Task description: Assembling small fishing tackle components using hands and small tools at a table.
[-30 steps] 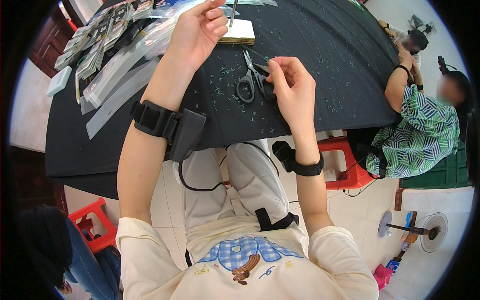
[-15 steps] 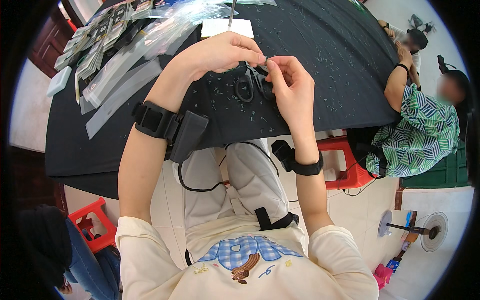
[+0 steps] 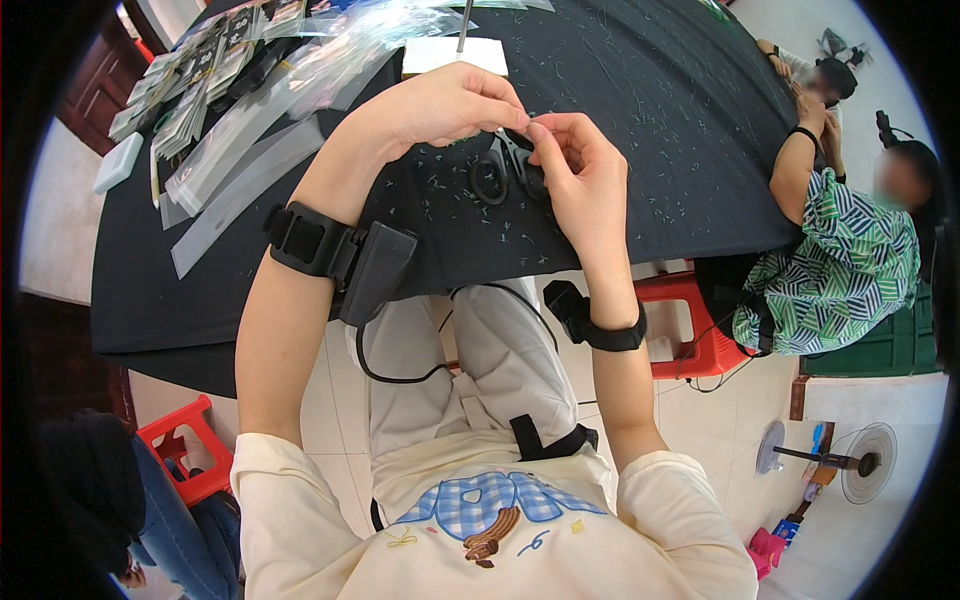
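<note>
My left hand (image 3: 452, 103) and my right hand (image 3: 585, 165) meet above the black-covered table, their fingertips pinched together and touching. Whatever lies between the fingertips is too small and hidden to make out. Just below them, a pair of scissors (image 3: 491, 178) with dark handles lies on the cloth, partly behind my right hand. Beyond my left hand stands a white block (image 3: 420, 55) with a thin metal rod (image 3: 465, 25) upright on it. Small pale thread-like clippings (image 3: 445, 212) are scattered over the cloth around my hands.
Clear plastic sleeves (image 3: 240, 170) and bundles of printed cards (image 3: 205, 95) cover the table's left side, with a white box (image 3: 119, 163) at its edge. A person in a green patterned shirt (image 3: 830, 260) sits at right by a red stool (image 3: 675, 320). Another red stool (image 3: 190, 450) stands lower left.
My fingertips have drawn slightly closer together, my right hand shifting a little to the left. Everything else on the table stays in place.
</note>
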`<state>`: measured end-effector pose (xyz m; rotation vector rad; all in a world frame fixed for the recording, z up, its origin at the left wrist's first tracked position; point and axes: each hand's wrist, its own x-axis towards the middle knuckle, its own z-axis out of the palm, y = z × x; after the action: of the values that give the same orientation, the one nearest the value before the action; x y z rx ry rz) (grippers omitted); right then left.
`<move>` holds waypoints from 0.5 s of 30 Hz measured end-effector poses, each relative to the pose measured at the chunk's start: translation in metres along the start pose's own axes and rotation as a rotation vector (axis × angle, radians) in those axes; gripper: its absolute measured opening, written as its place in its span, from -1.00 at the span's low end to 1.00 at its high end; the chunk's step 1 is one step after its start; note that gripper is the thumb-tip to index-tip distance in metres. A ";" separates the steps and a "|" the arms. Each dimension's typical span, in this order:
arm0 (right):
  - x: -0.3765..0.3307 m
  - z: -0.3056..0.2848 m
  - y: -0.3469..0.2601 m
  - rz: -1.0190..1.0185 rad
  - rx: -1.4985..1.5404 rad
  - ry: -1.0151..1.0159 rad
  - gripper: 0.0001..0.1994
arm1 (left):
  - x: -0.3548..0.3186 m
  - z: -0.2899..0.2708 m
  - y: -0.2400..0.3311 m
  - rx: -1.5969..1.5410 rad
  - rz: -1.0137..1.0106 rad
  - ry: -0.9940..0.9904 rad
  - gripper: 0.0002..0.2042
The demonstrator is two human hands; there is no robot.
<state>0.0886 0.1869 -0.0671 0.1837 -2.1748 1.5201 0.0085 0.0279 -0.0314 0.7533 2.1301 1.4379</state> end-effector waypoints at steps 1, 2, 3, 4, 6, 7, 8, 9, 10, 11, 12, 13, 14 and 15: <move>0.000 0.000 0.000 0.000 0.000 0.000 -0.90 | 0.000 0.000 0.001 -0.008 0.007 -0.005 -0.86; 0.000 0.001 0.001 -0.001 0.011 -0.003 -0.90 | -0.001 0.000 0.001 -0.008 0.007 -0.005 -0.86; 0.000 0.001 0.001 -0.003 0.021 -0.006 -0.90 | -0.001 0.000 0.002 -0.013 0.008 -0.008 -0.87; 0.000 0.001 0.001 -0.003 0.021 -0.006 -0.90 | -0.002 0.000 0.003 -0.017 0.009 -0.010 -0.87; 0.000 0.001 0.001 -0.004 0.009 -0.007 -0.90 | -0.001 0.001 0.003 -0.015 0.007 -0.008 -0.87; 0.000 0.001 0.000 -0.004 0.009 -0.008 -0.90 | -0.001 0.001 0.003 -0.013 0.006 -0.005 -0.88; 0.000 0.000 0.000 0.000 -0.002 -0.013 -0.90 | -0.002 0.000 0.003 -0.013 0.006 -0.005 -0.88; 0.000 0.000 0.000 0.004 -0.013 -0.019 -0.89 | -0.002 0.000 0.004 -0.010 0.007 0.000 -0.88; 0.000 0.000 0.000 0.004 -0.013 -0.019 -0.89 | -0.003 0.000 0.004 -0.005 0.009 0.005 -0.87; 0.000 0.001 0.001 -0.006 -0.015 -0.019 -0.89 | -0.003 0.000 0.004 -0.006 0.009 0.005 -0.87; 0.000 0.001 0.002 -0.016 -0.016 -0.019 -0.88 | -0.003 0.000 0.004 -0.002 0.009 0.005 -0.87; 0.000 0.001 0.003 -0.015 -0.016 -0.019 -0.88 | -0.003 0.000 0.004 0.001 0.010 0.006 -0.87; 0.000 0.001 0.004 -0.022 -0.014 -0.019 -0.88 | -0.003 -0.001 0.004 0.000 0.009 0.005 -0.87; 0.000 0.001 0.005 -0.029 -0.012 -0.019 -0.87 | -0.003 -0.001 0.004 0.013 0.012 0.002 -0.87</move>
<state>0.0868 0.1877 -0.0713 0.2259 -2.1859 1.4948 0.0108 0.0265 -0.0275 0.7709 2.1420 1.4334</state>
